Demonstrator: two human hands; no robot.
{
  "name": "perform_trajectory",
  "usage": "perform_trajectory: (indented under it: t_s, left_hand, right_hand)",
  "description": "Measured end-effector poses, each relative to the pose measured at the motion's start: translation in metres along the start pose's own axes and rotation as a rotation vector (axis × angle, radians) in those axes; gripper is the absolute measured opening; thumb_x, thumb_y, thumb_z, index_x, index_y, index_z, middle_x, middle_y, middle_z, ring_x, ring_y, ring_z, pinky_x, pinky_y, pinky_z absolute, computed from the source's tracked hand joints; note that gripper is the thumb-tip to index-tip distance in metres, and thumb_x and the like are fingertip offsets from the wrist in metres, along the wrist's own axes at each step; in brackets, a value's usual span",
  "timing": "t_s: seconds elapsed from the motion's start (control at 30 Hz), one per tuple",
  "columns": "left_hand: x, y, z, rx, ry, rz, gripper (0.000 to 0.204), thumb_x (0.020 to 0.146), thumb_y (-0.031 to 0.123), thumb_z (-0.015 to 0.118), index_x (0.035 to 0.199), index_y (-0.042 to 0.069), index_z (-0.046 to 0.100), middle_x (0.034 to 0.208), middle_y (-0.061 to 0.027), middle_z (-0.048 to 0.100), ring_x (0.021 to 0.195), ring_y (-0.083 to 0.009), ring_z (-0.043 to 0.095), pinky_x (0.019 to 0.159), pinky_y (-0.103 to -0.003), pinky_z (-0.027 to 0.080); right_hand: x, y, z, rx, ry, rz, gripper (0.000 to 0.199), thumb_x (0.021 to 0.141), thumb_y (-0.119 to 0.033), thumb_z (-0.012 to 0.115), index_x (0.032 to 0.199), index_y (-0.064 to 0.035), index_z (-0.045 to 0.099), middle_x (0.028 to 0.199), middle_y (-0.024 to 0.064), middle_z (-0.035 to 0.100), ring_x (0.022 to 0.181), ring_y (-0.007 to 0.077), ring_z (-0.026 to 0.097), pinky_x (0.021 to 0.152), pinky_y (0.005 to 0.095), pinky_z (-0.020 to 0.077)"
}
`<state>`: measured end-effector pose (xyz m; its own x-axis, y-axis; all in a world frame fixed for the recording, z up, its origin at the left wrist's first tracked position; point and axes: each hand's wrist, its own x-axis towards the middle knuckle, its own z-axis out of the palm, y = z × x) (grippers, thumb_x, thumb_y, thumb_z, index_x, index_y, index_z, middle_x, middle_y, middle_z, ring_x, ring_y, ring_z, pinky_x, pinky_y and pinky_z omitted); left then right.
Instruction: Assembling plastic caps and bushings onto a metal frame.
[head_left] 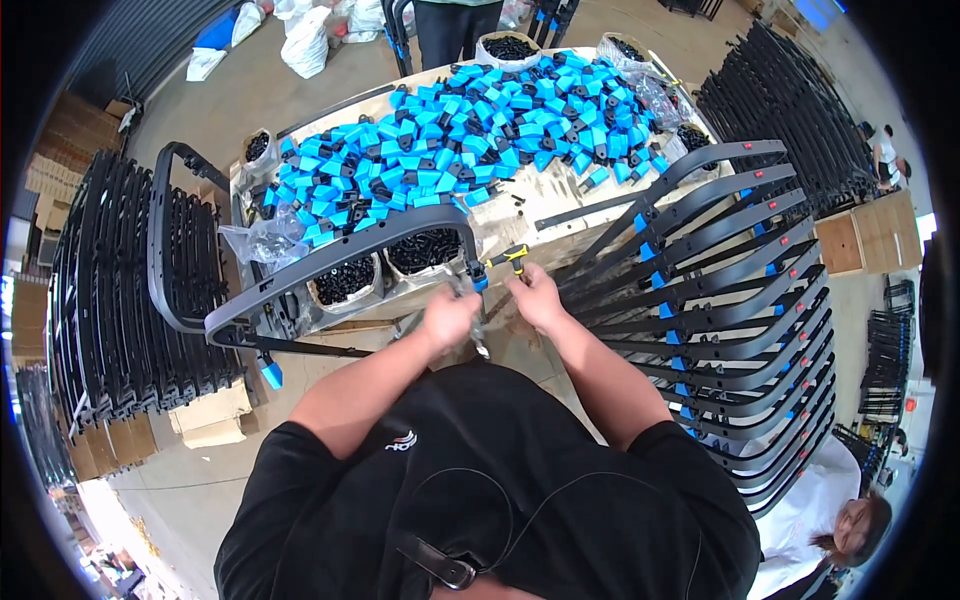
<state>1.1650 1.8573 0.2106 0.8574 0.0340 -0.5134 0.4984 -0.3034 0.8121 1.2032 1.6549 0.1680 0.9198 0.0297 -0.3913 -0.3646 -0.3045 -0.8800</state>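
Observation:
A black curved tube frame (340, 255) stands before me at the left, its near end fitted with a blue plastic piece (480, 281). My left hand (452, 318) is closed right beside that end. Something silvery and shiny (481, 347) shows below its fingers; the grip itself is partly hidden. Just right of the blue piece, my right hand (537, 300) is closed on a yellow-and-black T-shaped tool (510, 259), whose crossbar points toward the frame end. Another blue end piece (270, 371) sits on the frame's lower left leg.
Blue-and-black plastic pieces (450, 140) heap the table (520, 205). Sacks of small black parts (425, 250) stand at its edge. Black curved frames (720, 300) lean in a row at my right; more frames (140, 290) are stacked left. A person (455, 30) stands across the table.

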Motion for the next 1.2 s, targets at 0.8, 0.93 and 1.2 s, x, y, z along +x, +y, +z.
perform_trajectory:
  t_s: [0.8, 0.93, 1.2]
  left_hand:
    - [-0.088, -0.158, -0.181, 0.323, 0.658, 0.255, 0.045, 0.084, 0.022, 0.077, 0.119, -0.003, 0.063, 0.101, -0.0160, 0.065, 0.084, -0.0234, 0.068, 0.077, -0.037, 0.056]
    - [-0.135, -0.178, -0.217, 0.242, 0.250, -0.023, 0.038, 0.087, 0.019, 0.071, 0.115, -0.005, 0.065, 0.105, -0.0191, 0.073, 0.094, -0.0259, 0.073, 0.086, -0.036, 0.056]
    - [-0.179, -0.267, -0.297, 0.004, 0.491, -0.182, 0.045, 0.091, 0.022, 0.069, 0.126, -0.004, 0.059, 0.094, -0.0128, 0.072, 0.085, -0.0205, 0.069, 0.081, -0.033, 0.056]
  right_hand:
    - [-0.027, -0.054, 0.095, 0.201, -0.443, 0.228, 0.023, 0.094, -0.021, 0.067, 0.102, 0.0003, 0.069, 0.068, 0.0041, 0.060, 0.051, 0.0138, 0.055, 0.045, 0.0300, 0.0405]
    - [0.008, -0.095, 0.137, 0.160, -0.234, 0.295, 0.020, 0.097, -0.023, 0.065, 0.094, -0.0036, 0.061, 0.066, 0.0028, 0.057, 0.056, 0.0169, 0.060, 0.049, 0.0325, 0.0493]
    - [-0.064, -0.017, 0.116, -0.585, 0.312, -0.234, 0.041, 0.084, -0.037, 0.073, 0.085, 0.0019, 0.060, 0.082, 0.0226, 0.066, 0.081, 0.0429, 0.064, 0.076, 0.0474, 0.0527]
